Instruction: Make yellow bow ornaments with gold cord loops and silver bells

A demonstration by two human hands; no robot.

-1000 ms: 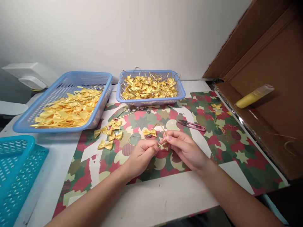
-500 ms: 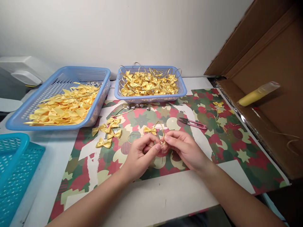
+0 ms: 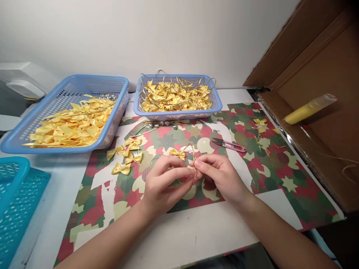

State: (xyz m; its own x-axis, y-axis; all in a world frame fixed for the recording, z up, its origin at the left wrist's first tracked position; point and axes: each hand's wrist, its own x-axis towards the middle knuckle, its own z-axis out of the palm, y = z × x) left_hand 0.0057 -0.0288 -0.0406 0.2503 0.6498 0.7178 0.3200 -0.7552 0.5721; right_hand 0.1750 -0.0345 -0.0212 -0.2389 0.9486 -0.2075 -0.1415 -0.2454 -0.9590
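Cord, thin and gold, is what both hands work on: the gold cord (image 3: 193,148) arches up in a small loop over the middle of the patterned sheet (image 3: 280,175), and a yellow bow (image 3: 177,153) hangs on it at the loop's far left end. The left hand (image 3: 162,186) and the right hand (image 3: 221,177) meet fingertip to fingertip there, each pinching the cord between thumb and forefinger, with the other fingers curled loosely. What lies inside the pinch is too small to make out.

On the sheet's left part a few loose bows (image 3: 123,155) lie scattered. Near its far edge sits a short row of silver bells (image 3: 164,124). Pink snips (image 3: 228,145) lie on the sheet just beyond the right hand, apart from it, and a single small bow (image 3: 260,121) rests towards the sheet's far right corner.

Behind the sheet stands a small blue basket (image 3: 215,106) heaped with bows on gold loops. Off its far left corner stands a large blue basket (image 3: 56,148) holding plain yellow bows. A teal basket (image 3: 17,194) lies well left of the sheet. Along the sheet's right edge an open cardboard box (image 3: 322,67) holds a yellow tube (image 3: 308,109).
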